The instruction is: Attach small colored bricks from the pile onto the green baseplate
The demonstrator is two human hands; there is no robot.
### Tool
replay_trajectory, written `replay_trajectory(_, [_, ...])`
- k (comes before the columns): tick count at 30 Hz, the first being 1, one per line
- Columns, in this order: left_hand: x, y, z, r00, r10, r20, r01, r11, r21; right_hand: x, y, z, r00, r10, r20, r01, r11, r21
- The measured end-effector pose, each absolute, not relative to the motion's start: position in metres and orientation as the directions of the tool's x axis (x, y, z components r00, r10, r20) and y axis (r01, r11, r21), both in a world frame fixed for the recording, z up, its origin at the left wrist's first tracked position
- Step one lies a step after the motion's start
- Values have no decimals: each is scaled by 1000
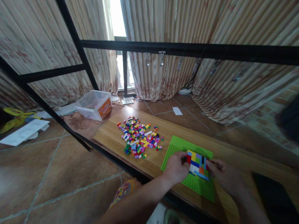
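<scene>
A block of joined toy bricks [197,164] in red, yellow, blue, white and orange sits over the green baseplate [174,145]. My left hand [177,167] grips its left end, thumb and fingers closed on the red edge. At the right end, the fingers of my right hand [220,172] are closed on the block's edge. Whether the block is pressed onto the baseplate or held just above it, I cannot tell. A pile of loose toy bricks [140,136] in many colours lies to the left of the baseplate.
The wooden bench top [189,129] carries all this, with a dark flat panel [277,197] at its right. A clear plastic box [87,105] with an orange label stands beyond its left end. Black metal bars [188,50] cross in front of the curtains [155,21].
</scene>
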State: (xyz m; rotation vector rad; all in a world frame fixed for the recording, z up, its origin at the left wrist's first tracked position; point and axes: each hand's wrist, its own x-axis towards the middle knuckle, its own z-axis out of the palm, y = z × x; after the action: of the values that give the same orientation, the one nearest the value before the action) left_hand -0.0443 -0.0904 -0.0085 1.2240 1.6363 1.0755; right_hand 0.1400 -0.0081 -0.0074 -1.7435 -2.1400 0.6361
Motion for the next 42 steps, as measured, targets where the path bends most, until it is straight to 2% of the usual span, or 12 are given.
replay_trajectory(3, [-43,-93,-5,-231,967,-106,256,166,952,118,-6,-1,-128,986,110,884,164,-438])
replay_trajectory(5, [-44,-93,-4,-261,960,-103,239,168,956,96,-7,2,-184,959,215,879,259,-401])
replay_trajectory(7, [-45,-93,-2,-292,951,-103,238,177,955,76,-9,1,-242,935,258,880,324,-348])
replay_trajectory(12, [-54,-95,6,-365,926,-102,217,191,957,47,-13,-7,-245,955,169,931,280,-235])
replay_trajectory(17, [-61,-98,11,-373,920,-118,176,195,965,47,-10,-17,-268,960,76,943,278,-182])
replay_trajectory(28, [-66,-102,13,-362,921,-146,79,187,979,53,-4,-24,-307,952,10,946,307,-110])
replay_trajectory(36, [-67,-101,12,-342,926,-161,12,176,984,58,-1,-28,-338,939,64,937,342,-73])
replay_trajectory(42, [-68,-103,15,-308,929,-203,-24,206,978,57,-1,-23,-314,949,21,947,315,-71])
